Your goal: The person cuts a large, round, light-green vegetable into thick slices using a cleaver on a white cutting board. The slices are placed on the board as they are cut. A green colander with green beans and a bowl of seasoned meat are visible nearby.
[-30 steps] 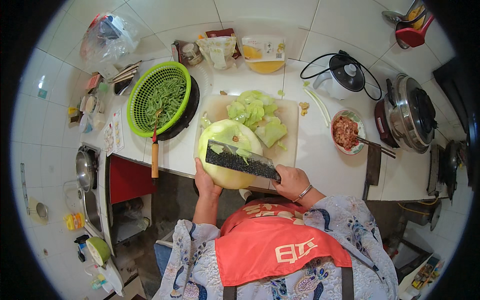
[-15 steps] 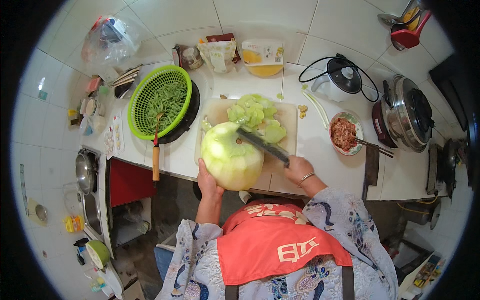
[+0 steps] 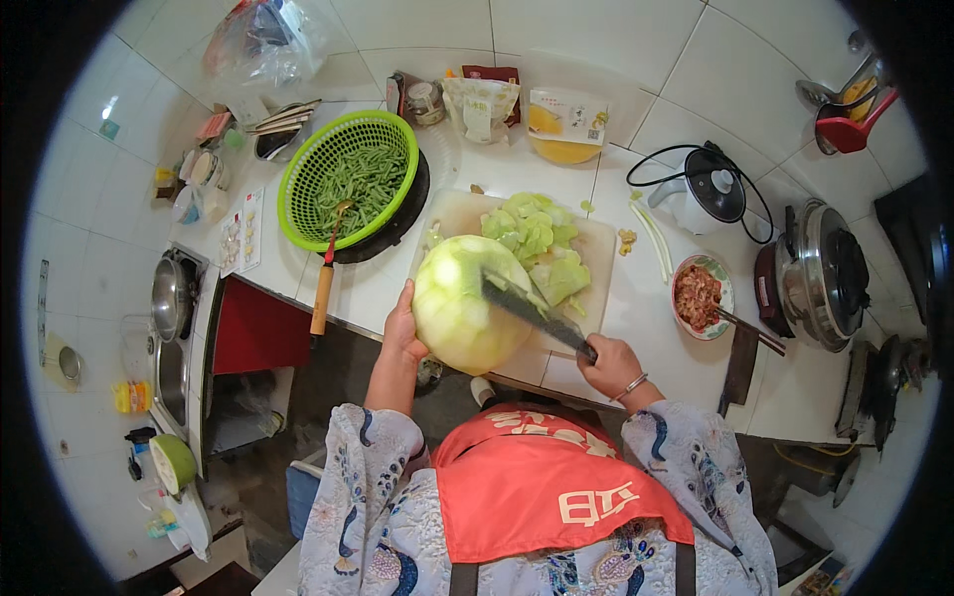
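Observation:
A large, round, pale green gourd (image 3: 459, 323), its skin mostly pared away, rests at the near left part of the cutting board (image 3: 599, 248). My left hand (image 3: 399, 333) grips its left side, thumb and fingers against the pale flesh. In my right hand (image 3: 610, 370) is the handle of a long, dark-bladed kitchen knife (image 3: 529, 310). The blade lies slanted across the gourd's upper right side, its tip pointing up and left. Light green parings (image 3: 527, 226) are heaped on the board behind and to the right of the gourd.
A green colander (image 3: 295, 204) of cut green beans stands at the left, with a wooden-handled utensil (image 3: 323, 298) over the counter edge. To the right are a bowl of minced meat (image 3: 698, 298) with chopsticks, spring onion (image 3: 653, 243), a small electric pot (image 3: 711, 194) and a lidded cooker (image 3: 830, 273).
The knife has slid off the gourd's top toward its right side. The gourd looks turned, its stalk-like tip no longer showing. My view has shifted slightly.

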Demonstrator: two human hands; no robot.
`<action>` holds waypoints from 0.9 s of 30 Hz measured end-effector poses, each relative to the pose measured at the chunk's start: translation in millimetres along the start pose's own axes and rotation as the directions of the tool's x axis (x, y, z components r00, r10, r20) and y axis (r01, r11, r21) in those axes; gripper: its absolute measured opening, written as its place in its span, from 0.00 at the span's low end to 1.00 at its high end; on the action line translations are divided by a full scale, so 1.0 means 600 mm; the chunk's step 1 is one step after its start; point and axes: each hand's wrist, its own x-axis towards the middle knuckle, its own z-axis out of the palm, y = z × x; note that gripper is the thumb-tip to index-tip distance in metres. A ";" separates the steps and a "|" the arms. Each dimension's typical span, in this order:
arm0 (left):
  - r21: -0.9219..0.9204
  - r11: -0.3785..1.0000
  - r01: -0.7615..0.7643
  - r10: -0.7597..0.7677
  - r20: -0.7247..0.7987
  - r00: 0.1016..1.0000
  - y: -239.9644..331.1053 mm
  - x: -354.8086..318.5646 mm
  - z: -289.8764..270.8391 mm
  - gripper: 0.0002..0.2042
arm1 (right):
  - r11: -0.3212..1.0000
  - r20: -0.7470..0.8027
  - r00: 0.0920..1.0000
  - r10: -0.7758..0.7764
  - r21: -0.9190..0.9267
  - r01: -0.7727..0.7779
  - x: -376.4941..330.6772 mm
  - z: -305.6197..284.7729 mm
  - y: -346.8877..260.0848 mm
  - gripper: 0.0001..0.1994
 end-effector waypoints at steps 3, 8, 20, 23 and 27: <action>-0.007 1.000 -0.003 0.002 -0.025 1.000 -0.002 0.006 -0.005 0.25 | 0.989 0.027 0.995 -0.099 -0.111 0.101 -0.014 0.001 -0.021 0.09; 0.030 0.998 -0.059 0.061 -0.065 0.996 -0.006 0.003 0.000 0.24 | 0.963 0.025 0.980 -0.197 -0.180 0.198 -0.008 0.003 -0.023 0.11; 0.203 0.975 -0.090 0.134 -0.216 0.967 -0.017 -0.019 0.029 0.24 | 0.956 0.087 0.987 -0.137 -0.248 0.155 -0.014 -0.005 -0.034 0.10; 0.146 0.978 -0.145 0.164 -0.125 0.978 -0.030 -0.003 0.007 0.23 | 0.955 0.079 0.989 -0.123 -0.261 0.140 0.003 0.001 -0.061 0.10; 0.107 0.982 -0.155 0.170 -0.147 0.975 -0.035 -0.003 0.005 0.23 | 0.960 0.089 0.991 -0.095 -0.253 0.115 0.005 0.001 -0.070 0.10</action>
